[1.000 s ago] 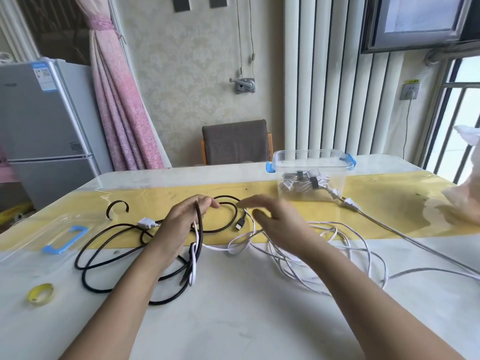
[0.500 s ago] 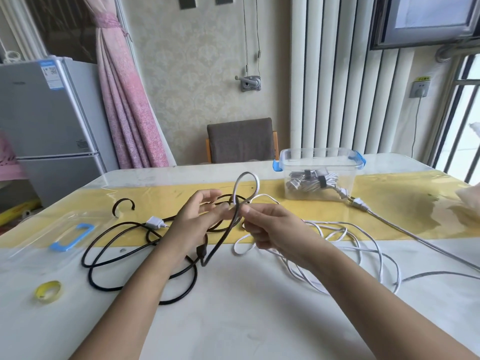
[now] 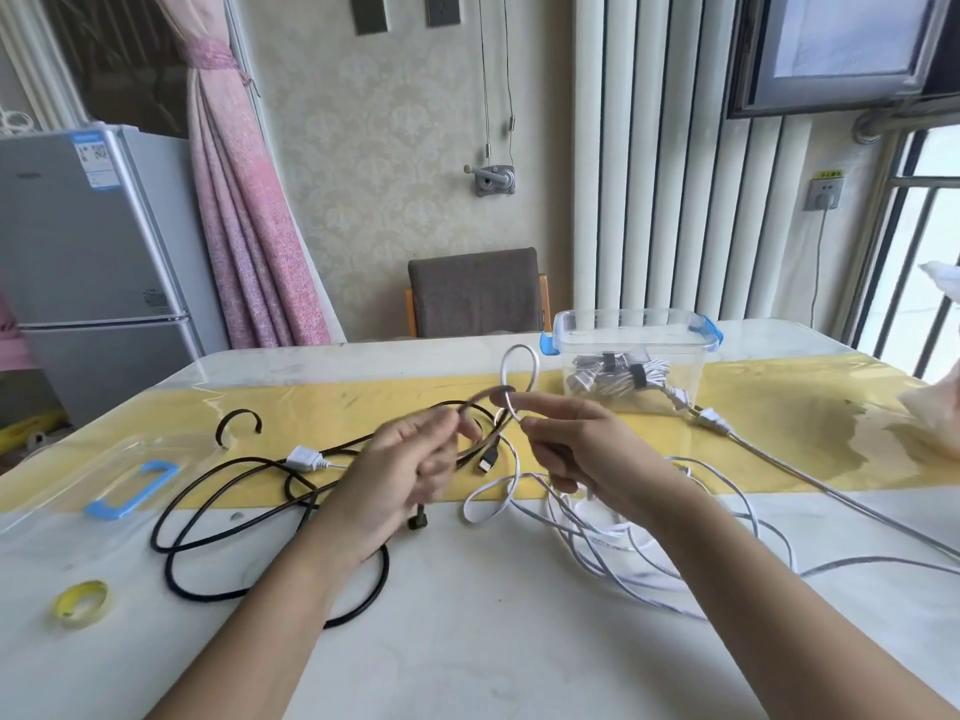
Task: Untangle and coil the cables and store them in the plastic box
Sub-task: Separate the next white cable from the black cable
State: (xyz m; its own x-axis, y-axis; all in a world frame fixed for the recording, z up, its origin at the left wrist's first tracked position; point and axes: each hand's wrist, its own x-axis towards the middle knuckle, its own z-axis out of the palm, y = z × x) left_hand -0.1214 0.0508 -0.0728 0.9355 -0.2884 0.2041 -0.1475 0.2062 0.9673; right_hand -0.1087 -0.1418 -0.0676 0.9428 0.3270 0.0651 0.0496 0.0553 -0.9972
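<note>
A black cable [image 3: 223, 511] lies in loose loops on the left of the table. Its near end rises to my left hand [image 3: 410, 470], which is blurred and holds it at the fingertips. A black USB plug [image 3: 485, 462] hangs between my hands. My right hand [image 3: 576, 449] pinches a white cable whose loop [image 3: 519, 366] stands up above the fingers. The rest of the white cable [image 3: 654, 553] is a tangle on the table under my right forearm. Behind it stands the clear plastic box [image 3: 634, 324], open, with coiled, strapped white cables [image 3: 613, 376] inside.
The box lid with a blue handle [image 3: 132, 488] lies at the far left. Near it are a yellow tape roll [image 3: 80, 602] and a black C-shaped strap [image 3: 239, 423]. A white plug [image 3: 709, 420] with a grey cord runs off right. A chair [image 3: 475, 293] stands behind the table.
Both hands rose from the table. My right hand lifted a white loop upward. My left hand shifted with the black cable and is now blurred.
</note>
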